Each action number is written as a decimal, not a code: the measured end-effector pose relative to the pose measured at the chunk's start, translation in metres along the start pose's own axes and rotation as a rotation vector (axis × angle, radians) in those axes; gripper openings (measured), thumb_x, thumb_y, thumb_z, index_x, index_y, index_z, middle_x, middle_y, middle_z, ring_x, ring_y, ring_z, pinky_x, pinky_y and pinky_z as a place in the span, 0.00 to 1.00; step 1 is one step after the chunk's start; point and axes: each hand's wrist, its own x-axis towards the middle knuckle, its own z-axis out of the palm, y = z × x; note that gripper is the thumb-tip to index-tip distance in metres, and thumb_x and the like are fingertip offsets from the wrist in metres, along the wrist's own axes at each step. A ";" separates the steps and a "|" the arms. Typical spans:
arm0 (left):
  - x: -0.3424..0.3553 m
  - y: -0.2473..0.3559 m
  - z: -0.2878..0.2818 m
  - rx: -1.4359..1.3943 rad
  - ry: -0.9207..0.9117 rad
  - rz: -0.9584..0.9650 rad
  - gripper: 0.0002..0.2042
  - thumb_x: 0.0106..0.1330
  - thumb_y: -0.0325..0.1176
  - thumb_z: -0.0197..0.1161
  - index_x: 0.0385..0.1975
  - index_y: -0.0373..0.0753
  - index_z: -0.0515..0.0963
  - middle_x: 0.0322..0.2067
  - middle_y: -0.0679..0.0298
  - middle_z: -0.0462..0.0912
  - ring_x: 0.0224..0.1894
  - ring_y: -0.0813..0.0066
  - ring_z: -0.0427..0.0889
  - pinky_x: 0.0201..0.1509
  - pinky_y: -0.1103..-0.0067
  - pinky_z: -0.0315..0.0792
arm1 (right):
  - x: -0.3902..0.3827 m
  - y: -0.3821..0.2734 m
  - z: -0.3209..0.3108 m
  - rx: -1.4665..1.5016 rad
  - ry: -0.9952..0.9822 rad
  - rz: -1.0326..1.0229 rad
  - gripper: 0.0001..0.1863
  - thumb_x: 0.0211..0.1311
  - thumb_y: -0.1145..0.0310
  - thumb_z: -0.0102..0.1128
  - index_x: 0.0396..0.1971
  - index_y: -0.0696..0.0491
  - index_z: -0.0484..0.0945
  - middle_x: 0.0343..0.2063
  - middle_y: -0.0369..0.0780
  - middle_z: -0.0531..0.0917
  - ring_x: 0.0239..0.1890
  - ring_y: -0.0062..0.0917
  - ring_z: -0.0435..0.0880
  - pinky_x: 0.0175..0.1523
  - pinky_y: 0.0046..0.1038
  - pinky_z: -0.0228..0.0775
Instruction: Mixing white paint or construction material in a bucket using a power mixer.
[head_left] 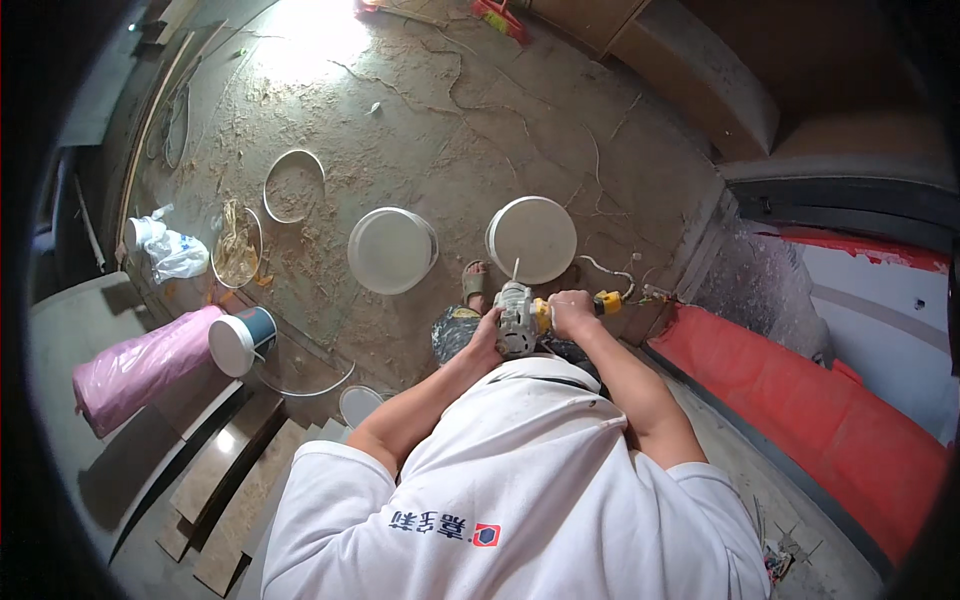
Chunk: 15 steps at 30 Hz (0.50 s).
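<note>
Gripping what seems a drill [518,320], both hands [486,338] [573,314]; shirt [525,475] bears dark lettering [429,524].

Your white short-sleeved cloth shirt [560,500] looks soft and matt, loosely creased. The grey-and-yellow power tool [515,325] you hold has a dull, metal-looking grey body and smooth yellow plastic-looking parts. Of the round off-white plastic buckets ahead of you, the left one [388,250] and the right one [533,240] both show smooth, fairly matt tops. You stand over a grey-brown floor [430,160] that looks rough, gritty and dusty. To your left, the long pink roll [150,365] has a glossy, wrinkled plastic-film wrapping, and the crumpled white bag [180,256] is thin plastic. To your right, the long red covering [800,420] looks matt and slightly wrinkled.
</note>
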 end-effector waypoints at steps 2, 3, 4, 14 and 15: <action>0.004 -0.001 -0.005 -0.007 -0.011 -0.004 0.24 0.68 0.50 0.42 0.52 0.40 0.75 0.45 0.54 0.82 0.43 0.55 0.82 0.52 0.59 0.75 | 0.004 0.001 0.005 0.001 0.036 -0.004 0.08 0.47 0.67 0.61 0.27 0.50 0.85 0.29 0.43 0.86 0.34 0.35 0.87 0.38 0.36 0.79; 0.005 -0.001 -0.006 -0.025 -0.052 0.028 0.24 0.68 0.50 0.41 0.52 0.40 0.75 0.45 0.54 0.82 0.43 0.54 0.82 0.52 0.59 0.75 | 0.005 0.002 0.008 0.004 0.073 -0.008 0.08 0.44 0.67 0.62 0.26 0.50 0.85 0.27 0.43 0.86 0.33 0.35 0.87 0.38 0.36 0.79; 0.006 -0.002 -0.007 -0.044 -0.092 0.060 0.24 0.68 0.50 0.41 0.52 0.40 0.75 0.45 0.54 0.82 0.43 0.54 0.82 0.52 0.59 0.75 | 0.005 0.003 0.012 0.001 0.067 -0.010 0.08 0.44 0.67 0.62 0.26 0.50 0.85 0.27 0.43 0.86 0.33 0.35 0.87 0.38 0.36 0.79; 0.003 0.003 -0.003 -0.062 -0.130 0.054 0.25 0.68 0.49 0.41 0.54 0.38 0.74 0.46 0.53 0.82 0.45 0.54 0.82 0.54 0.57 0.74 | 0.008 0.003 -0.001 -0.011 0.022 -0.003 0.08 0.48 0.67 0.61 0.28 0.51 0.86 0.30 0.43 0.87 0.35 0.34 0.87 0.39 0.36 0.78; 0.003 0.004 -0.004 -0.066 -0.128 0.054 0.25 0.68 0.49 0.41 0.54 0.38 0.74 0.46 0.53 0.82 0.45 0.54 0.82 0.54 0.57 0.74 | 0.008 0.002 -0.002 -0.023 0.012 0.000 0.08 0.48 0.67 0.62 0.28 0.50 0.86 0.30 0.43 0.87 0.35 0.34 0.87 0.39 0.36 0.78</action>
